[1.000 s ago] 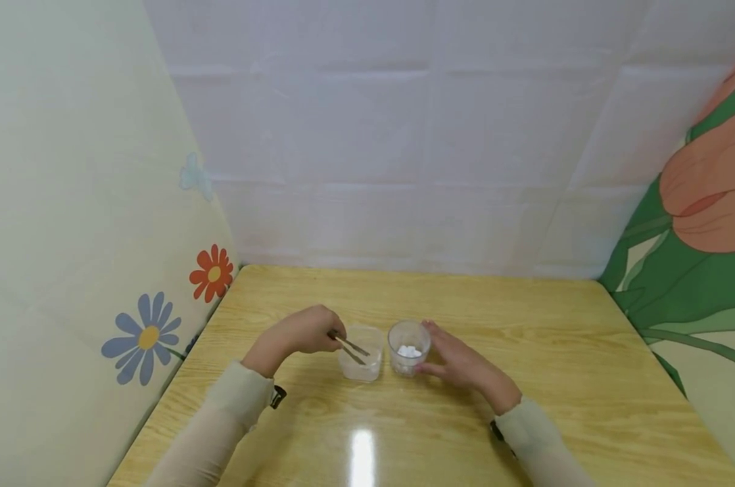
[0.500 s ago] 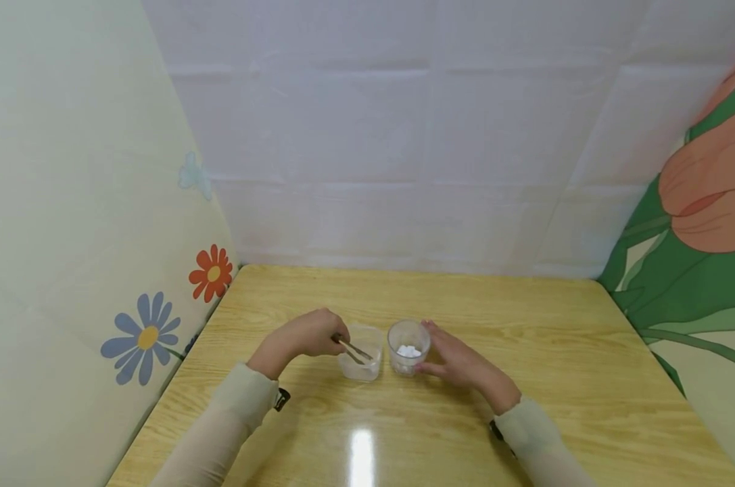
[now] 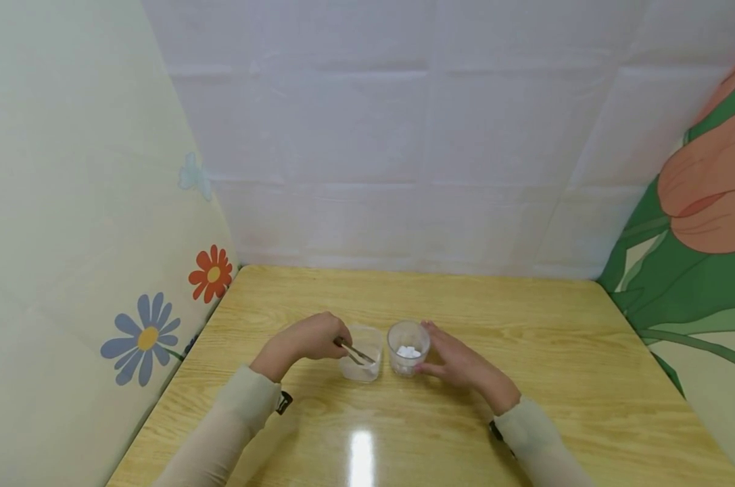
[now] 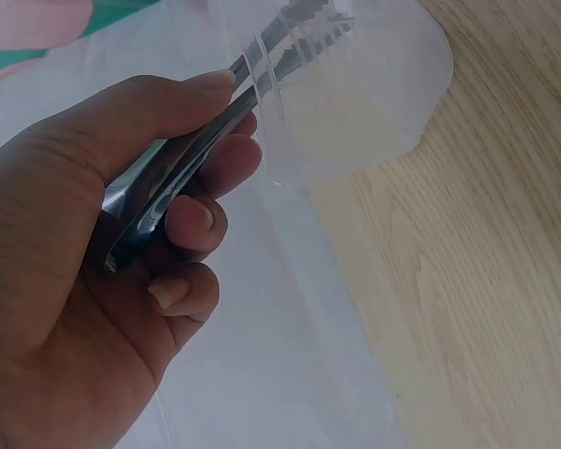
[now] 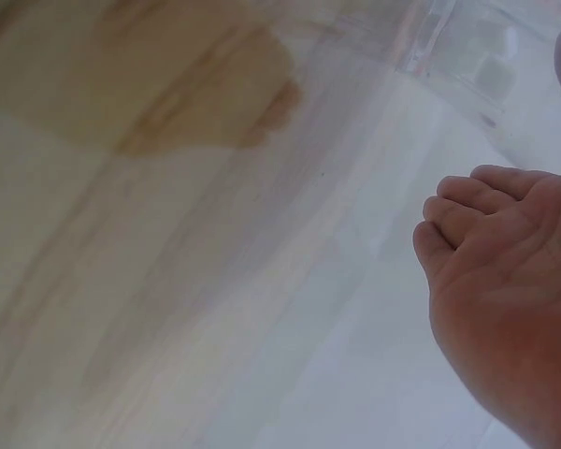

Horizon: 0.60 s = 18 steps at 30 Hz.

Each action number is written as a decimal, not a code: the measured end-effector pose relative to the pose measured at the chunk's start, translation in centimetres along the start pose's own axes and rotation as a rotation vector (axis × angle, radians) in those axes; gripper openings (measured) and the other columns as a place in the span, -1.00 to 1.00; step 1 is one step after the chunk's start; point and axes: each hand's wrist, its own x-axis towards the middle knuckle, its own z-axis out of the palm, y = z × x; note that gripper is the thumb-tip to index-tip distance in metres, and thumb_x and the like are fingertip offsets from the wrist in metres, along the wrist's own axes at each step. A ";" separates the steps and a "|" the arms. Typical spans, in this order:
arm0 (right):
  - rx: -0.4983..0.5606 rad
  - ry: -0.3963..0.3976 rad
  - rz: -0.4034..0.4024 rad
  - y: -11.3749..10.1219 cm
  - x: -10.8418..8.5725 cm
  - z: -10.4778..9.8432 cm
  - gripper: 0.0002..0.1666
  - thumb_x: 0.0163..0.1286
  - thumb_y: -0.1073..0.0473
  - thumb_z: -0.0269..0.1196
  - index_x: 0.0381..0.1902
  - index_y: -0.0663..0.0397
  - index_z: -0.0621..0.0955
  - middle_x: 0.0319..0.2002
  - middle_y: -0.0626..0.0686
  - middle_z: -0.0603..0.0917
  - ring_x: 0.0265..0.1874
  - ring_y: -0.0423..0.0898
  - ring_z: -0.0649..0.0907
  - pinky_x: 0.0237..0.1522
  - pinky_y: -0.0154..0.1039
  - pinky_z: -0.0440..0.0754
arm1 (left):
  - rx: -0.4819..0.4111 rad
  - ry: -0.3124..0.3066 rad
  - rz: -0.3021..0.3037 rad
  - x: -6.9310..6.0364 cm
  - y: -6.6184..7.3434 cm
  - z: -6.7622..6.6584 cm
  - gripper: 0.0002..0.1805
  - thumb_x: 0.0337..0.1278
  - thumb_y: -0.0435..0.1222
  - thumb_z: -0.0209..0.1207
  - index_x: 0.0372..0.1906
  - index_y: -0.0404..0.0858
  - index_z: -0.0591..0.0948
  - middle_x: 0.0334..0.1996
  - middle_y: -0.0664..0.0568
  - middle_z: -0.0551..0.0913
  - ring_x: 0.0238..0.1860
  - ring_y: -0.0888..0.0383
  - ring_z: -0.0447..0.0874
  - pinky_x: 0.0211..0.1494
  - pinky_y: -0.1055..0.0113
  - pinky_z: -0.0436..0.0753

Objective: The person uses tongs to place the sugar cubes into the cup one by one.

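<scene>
My left hand grips metal tongs, thumb on one side and curled fingers on the other. The toothed tips of the tongs reach into a clear plastic container. A whitish patch shows by the tips in the head view; whether they pinch anything is unclear. Just right of the container stands a clear glass with several small white pieces at its bottom. Around the glass's right side my right hand holds it, thumb in front and fingers behind. In the right wrist view the glass is only partly visible.
Both vessels stand on a wood-grain table. A pale sheet hangs behind it. Cloths with printed flowers line the left and right sides. A bright light reflection lies on the near tabletop.
My left hand has shifted slightly right and toward me, moving the tongs' tips across the container to its right side. The gap between the tips has narrowed. My right hand and the glass stay put.
</scene>
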 end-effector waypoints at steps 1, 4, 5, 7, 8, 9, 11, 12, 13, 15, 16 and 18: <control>-0.001 0.001 0.000 0.0 0.0 0.0 0.16 0.37 -0.24 0.30 0.57 0.38 0.06 0.56 0.35 0.08 0.54 0.28 0.12 0.49 0.21 0.11 | 0.003 -0.001 0.000 0.1 0.0 0.0 -0.89 0.30 -0.28 0.31 -0.18 -0.12 0.80 -0.30 0.16 0.75 -0.40 0.37 0.58 -0.25 0.38 0.61; -0.001 0.002 -0.003 0.0 0.0 0.0 0.16 0.37 -0.23 0.31 0.57 0.37 0.06 0.56 0.35 0.09 0.54 0.28 0.12 0.49 0.21 0.11 | 0.012 -0.002 -0.001 0.2 0.0 0.1 -0.90 0.29 -0.27 0.31 -0.19 -0.11 0.81 -0.30 0.17 0.75 -0.39 0.37 0.59 -0.24 0.38 0.61; -0.001 0.002 -0.005 0.0 0.0 0.0 0.16 0.37 -0.23 0.31 0.57 0.37 0.06 0.56 0.35 0.09 0.54 0.29 0.12 0.48 0.21 0.11 | 0.013 -0.002 -0.002 0.2 0.0 0.1 -0.90 0.29 -0.27 0.31 -0.19 -0.11 0.81 -0.29 0.17 0.75 -0.38 0.37 0.59 -0.23 0.38 0.61; -0.002 0.003 -0.007 0.0 0.0 0.0 0.15 0.37 -0.23 0.31 0.57 0.37 0.06 0.55 0.35 0.09 0.54 0.28 0.12 0.49 0.21 0.11 | 0.014 -0.002 -0.002 0.3 0.0 0.2 -0.91 0.29 -0.27 0.32 -0.20 -0.10 0.81 -0.30 0.17 0.75 -0.37 0.36 0.60 -0.23 0.38 0.62; -0.002 0.003 -0.007 0.0 0.0 0.0 0.15 0.37 -0.23 0.31 0.57 0.37 0.06 0.56 0.35 0.09 0.54 0.28 0.12 0.49 0.21 0.11 | 0.014 -0.001 -0.002 0.3 0.0 0.2 -0.91 0.28 -0.27 0.32 -0.20 -0.10 0.81 -0.30 0.18 0.75 -0.37 0.36 0.60 -0.23 0.38 0.62; -0.003 0.003 -0.007 0.0 0.0 0.0 0.15 0.37 -0.23 0.30 0.57 0.37 0.06 0.56 0.35 0.09 0.54 0.28 0.12 0.49 0.21 0.10 | 0.014 -0.002 -0.004 0.3 0.0 0.3 -0.91 0.28 -0.27 0.32 -0.20 -0.10 0.81 -0.30 0.18 0.75 -0.37 0.36 0.60 -0.23 0.38 0.62; -0.003 0.002 -0.006 0.0 0.0 0.0 0.15 0.38 -0.23 0.30 0.57 0.37 0.06 0.56 0.35 0.09 0.54 0.28 0.11 0.49 0.21 0.10 | 0.009 -0.002 -0.005 0.4 -0.1 0.4 -0.91 0.28 -0.28 0.32 -0.21 -0.09 0.81 -0.31 0.19 0.75 -0.38 0.36 0.60 -0.24 0.38 0.61; -0.003 0.002 -0.005 0.0 0.0 0.0 0.15 0.38 -0.23 0.30 0.57 0.37 0.06 0.56 0.35 0.09 0.54 0.27 0.11 0.49 0.21 0.10 | 0.005 -0.003 -0.005 0.4 -0.1 0.4 -0.92 0.28 -0.28 0.32 -0.22 -0.09 0.81 -0.32 0.19 0.74 -0.39 0.37 0.59 -0.25 0.38 0.61; -0.003 0.000 -0.004 0.0 0.0 0.0 0.15 0.38 -0.23 0.30 0.57 0.36 0.06 0.56 0.34 0.09 0.55 0.27 0.11 0.49 0.20 0.10 | 0.003 -0.003 -0.004 0.5 -0.2 0.5 -0.91 0.28 -0.28 0.32 -0.23 -0.09 0.81 -0.33 0.20 0.74 -0.40 0.37 0.58 -0.25 0.38 0.61; -0.002 -0.002 -0.002 0.0 0.1 0.0 0.15 0.37 -0.24 0.30 0.57 0.36 0.06 0.56 0.34 0.08 0.55 0.26 0.11 0.49 0.20 0.09 | -0.001 -0.004 -0.002 0.6 -0.3 0.6 -0.91 0.29 -0.29 0.31 -0.24 -0.08 0.81 -0.34 0.21 0.74 -0.42 0.37 0.57 -0.27 0.39 0.60; -0.002 -0.003 0.000 0.0 0.1 0.0 0.15 0.37 -0.24 0.30 0.58 0.35 0.06 0.56 0.33 0.08 0.55 0.26 0.11 0.50 0.19 0.09 | -0.003 -0.002 -0.002 0.6 -0.3 0.6 -0.90 0.29 -0.30 0.30 -0.24 -0.08 0.81 -0.35 0.21 0.74 -0.43 0.38 0.57 -0.28 0.39 0.60; -0.004 -0.004 0.004 0.0 0.1 0.1 0.16 0.37 -0.26 0.29 0.58 0.35 0.06 0.56 0.33 0.08 0.55 0.26 0.10 0.50 0.19 0.09 | -0.001 0.002 0.000 0.7 -0.4 0.7 -0.90 0.29 -0.30 0.30 -0.26 -0.07 0.81 -0.35 0.21 0.74 -0.44 0.38 0.56 -0.29 0.39 0.59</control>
